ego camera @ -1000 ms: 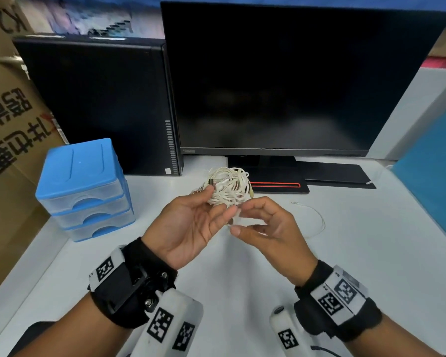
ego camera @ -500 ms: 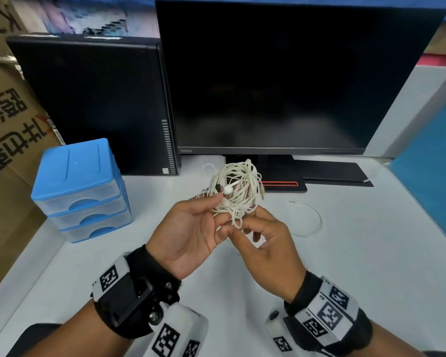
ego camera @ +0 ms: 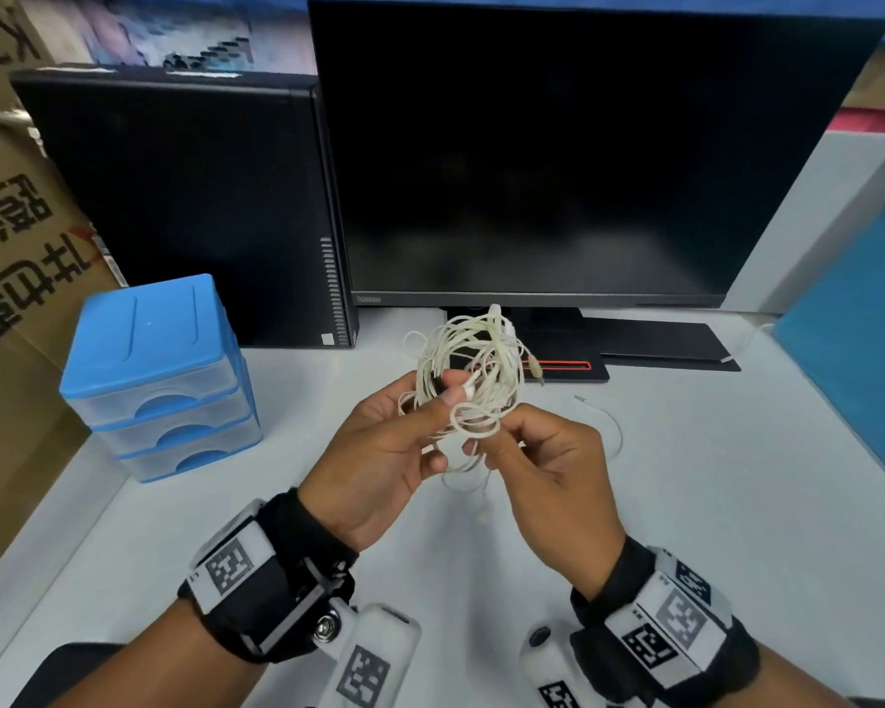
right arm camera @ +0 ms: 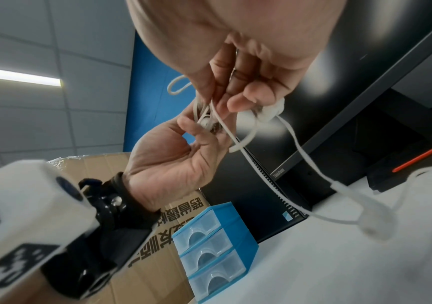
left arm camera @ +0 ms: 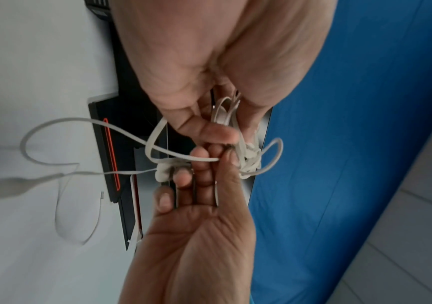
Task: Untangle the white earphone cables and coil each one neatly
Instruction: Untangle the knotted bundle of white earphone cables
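A tangled bundle of white earphone cables point(ego camera: 473, 380) hangs in the air above the white desk point(ego camera: 685, 503), in front of the monitor. My left hand point(ego camera: 404, 442) pinches the bundle's left side between thumb and fingers, beside a white earbud point(ego camera: 468, 388). My right hand point(ego camera: 542, 467) grips the bundle's lower part with curled fingers. In the left wrist view, loose loops point(left arm camera: 79, 144) trail from both hands toward the desk. The right wrist view shows a strand with an inline remote point(right arm camera: 360, 203) hanging down. A thin cable end point(ego camera: 606, 421) lies on the desk to the right.
A black monitor point(ego camera: 583, 155) stands at the back, its stand base point(ego camera: 573, 367) just behind the bundle. A black computer tower point(ego camera: 185, 206) is at the back left. A blue plastic drawer unit point(ego camera: 159, 380) sits left, a cardboard box point(ego camera: 16, 258) beyond it, a blue panel point(ego camera: 859, 380) at the right.
Both hands have raised the bundle and closed in on it. The right hand, which pinched a strand just below it, now grips its lower part; the loops have spread wider.
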A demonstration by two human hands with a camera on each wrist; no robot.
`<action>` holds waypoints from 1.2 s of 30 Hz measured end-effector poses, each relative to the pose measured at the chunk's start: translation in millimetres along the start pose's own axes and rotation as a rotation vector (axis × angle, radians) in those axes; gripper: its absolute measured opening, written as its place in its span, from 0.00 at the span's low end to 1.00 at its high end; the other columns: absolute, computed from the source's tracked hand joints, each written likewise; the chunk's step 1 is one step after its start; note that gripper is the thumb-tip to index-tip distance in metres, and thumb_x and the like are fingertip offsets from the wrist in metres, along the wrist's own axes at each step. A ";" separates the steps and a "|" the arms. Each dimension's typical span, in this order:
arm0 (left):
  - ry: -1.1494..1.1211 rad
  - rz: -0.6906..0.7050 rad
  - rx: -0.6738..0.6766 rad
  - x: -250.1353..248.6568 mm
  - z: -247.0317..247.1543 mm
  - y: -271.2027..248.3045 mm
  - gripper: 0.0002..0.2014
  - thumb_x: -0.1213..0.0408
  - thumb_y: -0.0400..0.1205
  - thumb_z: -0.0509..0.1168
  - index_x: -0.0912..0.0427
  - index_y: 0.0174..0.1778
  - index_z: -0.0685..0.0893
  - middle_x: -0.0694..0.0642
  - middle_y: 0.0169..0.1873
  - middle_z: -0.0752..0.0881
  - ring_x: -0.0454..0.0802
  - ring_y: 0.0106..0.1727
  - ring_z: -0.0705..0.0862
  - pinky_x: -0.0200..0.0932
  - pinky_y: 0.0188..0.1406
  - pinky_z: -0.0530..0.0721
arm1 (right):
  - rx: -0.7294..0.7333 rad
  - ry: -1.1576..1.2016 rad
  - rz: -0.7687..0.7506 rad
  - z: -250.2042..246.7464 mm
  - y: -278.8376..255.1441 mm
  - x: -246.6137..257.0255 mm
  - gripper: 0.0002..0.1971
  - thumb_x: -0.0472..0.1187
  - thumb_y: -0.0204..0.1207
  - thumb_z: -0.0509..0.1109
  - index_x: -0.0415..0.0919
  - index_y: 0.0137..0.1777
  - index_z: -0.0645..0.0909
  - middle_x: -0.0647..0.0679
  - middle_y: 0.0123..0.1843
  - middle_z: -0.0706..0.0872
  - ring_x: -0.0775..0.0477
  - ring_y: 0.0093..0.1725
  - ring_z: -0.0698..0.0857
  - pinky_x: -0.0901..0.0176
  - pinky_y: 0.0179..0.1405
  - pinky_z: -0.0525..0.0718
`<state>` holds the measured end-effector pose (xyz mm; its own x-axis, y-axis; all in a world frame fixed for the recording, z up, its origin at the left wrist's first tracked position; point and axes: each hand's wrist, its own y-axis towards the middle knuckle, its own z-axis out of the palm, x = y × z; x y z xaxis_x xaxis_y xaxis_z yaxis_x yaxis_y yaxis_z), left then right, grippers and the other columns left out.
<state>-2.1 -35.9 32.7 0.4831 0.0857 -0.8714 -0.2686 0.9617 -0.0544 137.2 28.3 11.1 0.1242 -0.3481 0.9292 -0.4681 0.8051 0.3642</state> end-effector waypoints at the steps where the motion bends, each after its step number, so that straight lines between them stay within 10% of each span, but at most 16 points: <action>1: 0.014 0.007 0.001 0.6 -2.1 0.8 0.09 0.63 0.75 0.73 0.52 0.51 0.90 0.53 0.49 0.90 0.43 0.38 0.85 0.33 0.27 0.79 | -0.020 0.014 0.014 -1.0 1.4 -0.5 0.08 0.37 0.78 0.74 0.38 0.37 0.88 0.41 0.30 0.87 0.39 0.27 0.79 0.50 0.27 0.78; 10: 0.108 0.243 -0.072 -1.8 -6.3 2.7 0.11 0.68 0.76 0.73 0.61 0.54 0.88 0.61 0.56 0.91 0.60 0.59 0.89 0.49 0.57 0.88 | 0.100 0.262 0.164 -0.4 3.8 7.8 0.09 0.27 0.70 0.77 0.38 0.46 0.87 0.45 0.39 0.92 0.54 0.35 0.86 0.67 0.33 0.81; 16: 0.378 0.397 -0.030 3.4 0.1 -0.7 0.12 0.76 0.79 0.69 0.61 0.56 0.88 0.52 0.52 0.93 0.50 0.56 0.90 0.40 0.55 0.85 | -0.051 0.349 0.193 -8.4 12.6 12.0 0.18 0.26 0.65 0.78 0.35 0.52 0.76 0.35 0.37 0.90 0.46 0.33 0.86 0.60 0.37 0.85; 23: 0.950 0.889 -0.021 5.0 -7.8 -4.2 0.12 0.83 0.78 0.68 0.69 0.54 0.90 0.54 0.56 0.90 0.46 0.58 0.88 0.41 0.55 0.86 | 0.121 0.416 0.254 -10.8 13.1 15.3 0.27 0.19 0.68 0.75 0.38 0.64 0.75 0.41 0.50 0.92 0.39 0.52 0.89 0.46 0.52 0.87; 29: 1.074 1.013 0.005 5.7 -8.4 -5.4 0.20 0.90 0.73 0.66 0.71 0.57 0.89 0.56 0.59 0.89 0.47 0.59 0.88 0.38 0.56 0.85 | 0.141 0.618 0.326 -20.7 17.8 19.3 0.28 0.33 0.64 0.66 0.38 0.68 0.73 0.42 0.51 0.90 0.39 0.51 0.89 0.43 0.55 0.86; 33: 1.120 1.026 0.018 2.7 -9.4 -6.0 0.19 0.90 0.72 0.63 0.72 0.53 0.90 0.58 0.60 0.88 0.47 0.57 0.88 0.28 0.54 0.78 | 0.177 0.769 0.376 -27.6 20.9 23.1 0.45 0.46 0.53 0.79 0.37 0.74 0.73 0.28 0.57 0.86 0.29 0.57 0.86 0.37 0.60 0.82; 36: 1.095 1.015 0.017 2.0 -10.2 -5.0 0.18 0.88 0.73 0.63 0.71 0.53 0.90 0.56 0.60 0.88 0.46 0.59 0.88 0.31 0.56 0.81 | 0.235 0.702 0.350 -30.9 23.7 27.5 0.39 0.52 0.64 0.77 0.45 0.76 0.73 0.18 0.64 0.80 0.20 0.62 0.82 0.32 0.63 0.81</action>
<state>-8.2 -43.2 26.3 -0.7497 0.4774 -0.4582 -0.0849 0.6173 0.7821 156.6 52.7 47.2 0.4190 0.3491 0.8382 -0.7427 0.6628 0.0952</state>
